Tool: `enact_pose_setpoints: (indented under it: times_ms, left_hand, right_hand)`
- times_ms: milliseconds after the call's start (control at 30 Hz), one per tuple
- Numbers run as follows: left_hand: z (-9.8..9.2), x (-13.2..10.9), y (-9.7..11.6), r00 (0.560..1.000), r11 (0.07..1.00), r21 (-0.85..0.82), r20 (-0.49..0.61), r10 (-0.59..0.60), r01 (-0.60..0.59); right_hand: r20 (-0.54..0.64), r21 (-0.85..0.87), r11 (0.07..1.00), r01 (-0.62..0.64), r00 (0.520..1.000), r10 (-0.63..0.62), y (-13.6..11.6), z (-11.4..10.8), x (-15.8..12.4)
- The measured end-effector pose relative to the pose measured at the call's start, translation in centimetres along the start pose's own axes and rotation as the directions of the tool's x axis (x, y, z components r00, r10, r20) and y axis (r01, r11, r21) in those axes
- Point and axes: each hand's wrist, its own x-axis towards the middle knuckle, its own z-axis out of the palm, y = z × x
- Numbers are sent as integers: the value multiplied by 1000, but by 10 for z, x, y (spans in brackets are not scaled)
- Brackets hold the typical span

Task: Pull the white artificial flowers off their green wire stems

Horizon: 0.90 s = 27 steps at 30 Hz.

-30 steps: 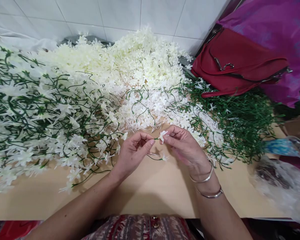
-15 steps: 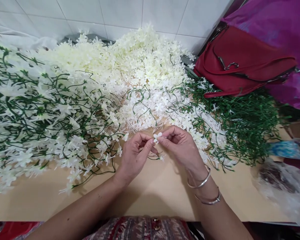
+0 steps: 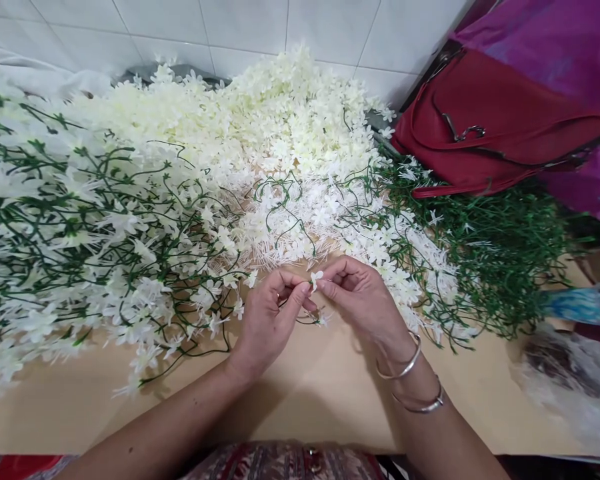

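Note:
A small white artificial flower (image 3: 317, 279) is pinched between my two hands above the table's near part. My left hand (image 3: 275, 313) closes thumb and forefinger on its left side, and a green stem shows just below these fingers. From the right, my right hand (image 3: 357, 297) grips the flower with thumb and index finger. Just beyond the fingertips lie thin white stamens (image 3: 275, 250) and loose white petals (image 3: 325, 200). A large heap of white flowers on green stems (image 3: 105, 233) spreads to the left of my left hand.
Cream-white blossoms (image 3: 280, 100) are piled against the tiled wall (image 3: 250, 27). Green stems (image 3: 510, 253) lie at the right, below a red handbag (image 3: 505, 120). A clear plastic bag (image 3: 570, 380) sits on the tan table (image 3: 300, 407) at the right edge.
The flower has turned slightly between my fingertips, its petals now more upright. Both hands stay nearly in place; the view has shifted a little.

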Motion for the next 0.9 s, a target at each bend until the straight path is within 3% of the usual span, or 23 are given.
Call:
enact_pose_setpoints:
  times_ms: [133,267,400,600,900]
  left_hand:
    - [0,0,-2,1000,1000,26,-12,6,-6]
    - [0,1,0,1000,1000,-15,-7,5,-5]
    - [-1,0,2,1000,1000,9,1,26,-26]
    - [-2,-2,1,999,998,57,32,28,-30]
    - [-1,-1,-4,1000,997,74,6,0,-1]
  right_hand:
    - [13,-16,1000,4,1000,-4,1,1,0]
    - [2,23,997,-77,997,77,-3,0,-1]
    - [65,26,991,-130,990,129,-8,-6,-1]
    - [85,-7,994,-114,990,114,-6,-12,0]
    - [88,8,993,-116,989,115,0,-3,-2]
